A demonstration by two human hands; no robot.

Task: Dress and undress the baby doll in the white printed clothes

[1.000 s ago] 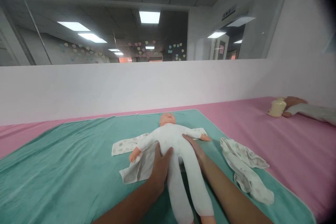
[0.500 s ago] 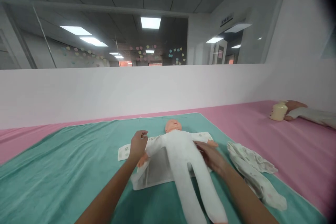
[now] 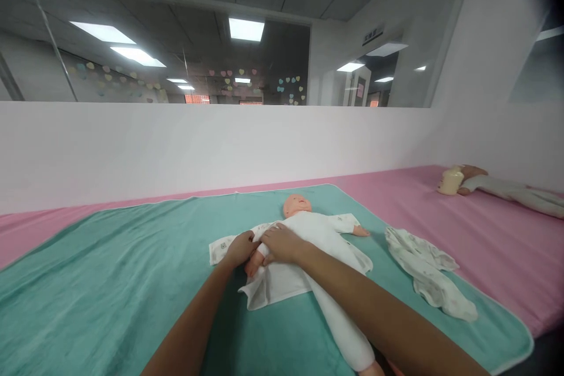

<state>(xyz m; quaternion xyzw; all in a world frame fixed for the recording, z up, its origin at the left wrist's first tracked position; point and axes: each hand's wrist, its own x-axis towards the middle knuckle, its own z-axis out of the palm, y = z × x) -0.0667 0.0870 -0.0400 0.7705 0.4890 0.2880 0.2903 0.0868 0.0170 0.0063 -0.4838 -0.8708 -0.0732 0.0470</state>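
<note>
A baby doll [image 3: 296, 204] in a white one-piece suit lies on its back, head away from me. Under it is spread a white baby shirt [image 3: 277, 289] with small prints on its sleeves. On the right, the doll's hand pokes out at the end of a printed sleeve [image 3: 346, 223]. My right hand [image 3: 282, 242] reaches across the doll, its fingers closed around the doll's arm on the left. Close beside it, my left hand [image 3: 241, 248] has its fingers curled together by that forearm and the left sleeve; what they pinch is hidden.
A teal cloth [image 3: 132, 270] lies over a pink-covered surface [image 3: 396, 188]. Crumpled white baby clothes [image 3: 429, 273] rest on the right. Farther right are a cream-coloured bottle [image 3: 450, 181] and another doll [image 3: 511, 188]. A low white wall [image 3: 198, 147] with glass above stands behind.
My right hand has moved left from the doll's right-hand side, over its body, to the arm on the left. My left hand has come closer to that arm. The view has shifted slightly.
</note>
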